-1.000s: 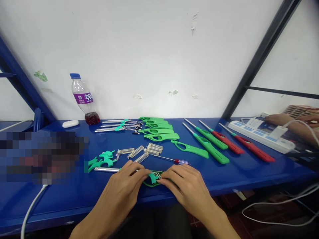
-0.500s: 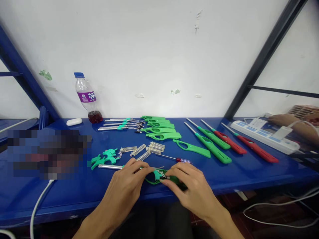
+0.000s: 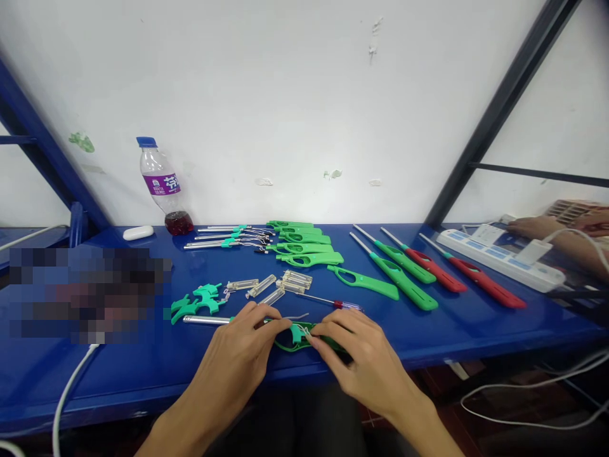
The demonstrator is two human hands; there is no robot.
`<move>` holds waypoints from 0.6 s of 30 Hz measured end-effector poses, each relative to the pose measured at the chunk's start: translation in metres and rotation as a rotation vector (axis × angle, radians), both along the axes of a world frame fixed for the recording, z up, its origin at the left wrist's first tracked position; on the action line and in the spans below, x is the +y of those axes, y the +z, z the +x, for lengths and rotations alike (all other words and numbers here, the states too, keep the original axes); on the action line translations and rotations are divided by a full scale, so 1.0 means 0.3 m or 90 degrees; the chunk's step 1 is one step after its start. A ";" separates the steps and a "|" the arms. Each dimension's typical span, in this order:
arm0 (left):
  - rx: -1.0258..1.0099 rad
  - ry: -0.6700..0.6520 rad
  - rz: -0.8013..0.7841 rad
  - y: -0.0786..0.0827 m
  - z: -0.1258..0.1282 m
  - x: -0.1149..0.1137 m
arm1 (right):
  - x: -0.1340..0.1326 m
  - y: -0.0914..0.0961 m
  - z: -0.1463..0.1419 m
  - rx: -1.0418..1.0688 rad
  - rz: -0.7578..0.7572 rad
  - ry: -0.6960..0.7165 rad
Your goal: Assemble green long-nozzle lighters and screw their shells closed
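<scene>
Both hands rest at the front edge of the blue bench (image 3: 476, 330). My left hand (image 3: 238, 358) is closed on a lighter's metal tube (image 3: 204, 320), which points left. My right hand (image 3: 361, 358) pinches the green handle shell (image 3: 297, 339) between the two hands, with a teal trigger and thin wires showing in it. Just beyond my fingers lie several clear fuel tanks (image 3: 271, 289), a red-handled screwdriver (image 3: 333, 303) and loose teal triggers (image 3: 197, 299).
Farther back lie metal tubes with wires (image 3: 223, 238), stacked green shells (image 3: 304, 247), and finished green and red lighters (image 3: 428, 273). A bottle (image 3: 162, 187) and a white case (image 3: 137, 232) stand by the wall. Another person's hands (image 3: 547, 231) rest near a power strip (image 3: 499, 257).
My right fingers have shifted slightly left along the green shell, and a thin wire now shows above it. My left hand holds its place on the tube.
</scene>
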State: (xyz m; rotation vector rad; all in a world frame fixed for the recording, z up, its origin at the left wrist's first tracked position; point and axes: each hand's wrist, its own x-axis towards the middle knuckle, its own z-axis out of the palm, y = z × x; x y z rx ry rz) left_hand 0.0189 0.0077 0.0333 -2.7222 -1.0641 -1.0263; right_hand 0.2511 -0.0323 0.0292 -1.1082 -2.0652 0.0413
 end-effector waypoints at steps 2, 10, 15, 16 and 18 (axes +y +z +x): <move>-0.008 -0.007 -0.012 0.002 0.000 -0.004 | 0.004 -0.002 -0.001 0.017 0.001 0.000; 0.003 -0.015 -0.034 0.028 0.007 -0.048 | -0.003 0.005 0.014 0.035 -0.048 0.027; -0.003 -0.009 -0.015 0.017 0.017 -0.045 | 0.001 0.016 0.022 0.051 -0.104 0.035; -0.006 -0.007 -0.014 0.016 0.017 -0.045 | 0.002 0.016 0.022 0.052 -0.107 0.034; -0.003 -0.003 -0.015 0.015 0.015 -0.046 | 0.005 0.015 0.021 0.048 -0.113 0.033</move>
